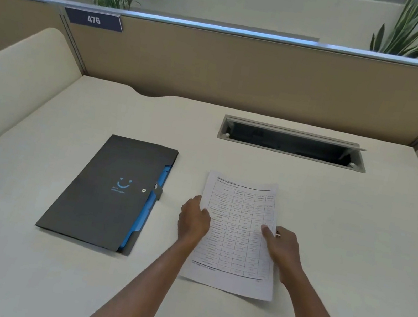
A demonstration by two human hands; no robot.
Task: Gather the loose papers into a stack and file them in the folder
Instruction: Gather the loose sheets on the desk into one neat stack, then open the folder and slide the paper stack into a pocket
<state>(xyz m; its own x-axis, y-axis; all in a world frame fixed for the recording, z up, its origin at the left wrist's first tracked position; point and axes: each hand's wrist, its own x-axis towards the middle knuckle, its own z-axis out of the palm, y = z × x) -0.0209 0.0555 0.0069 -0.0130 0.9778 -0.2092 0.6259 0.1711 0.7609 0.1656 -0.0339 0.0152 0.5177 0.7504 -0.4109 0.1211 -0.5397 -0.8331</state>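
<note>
- Papers (238, 235) at lower centre-right of frame, printed table up, pinched at both long edges.
- Left hand (193, 222) clasping the left edge; right hand (284, 247) likewise, fingers (266, 230) curled over the sheet.
- Probably light, floppy, slippery between sheets; best gripped mid-edge.
- Folder (111, 191) shut, flat on tabletop (355, 238), centre-left.

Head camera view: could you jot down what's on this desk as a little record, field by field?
Surface: pale cream desk
Papers: white printed sheets with a table grid, gathered in one stack, right of centre
Left hand: grips the stack's left edge
Right hand: grips the right edge, thumb on top
Folder: dark grey folder with blue inner dividers, closed, lying flat left of the papers, untouched
Desk fitting: grey cable slot, lid open
Divider label: 476
</note>
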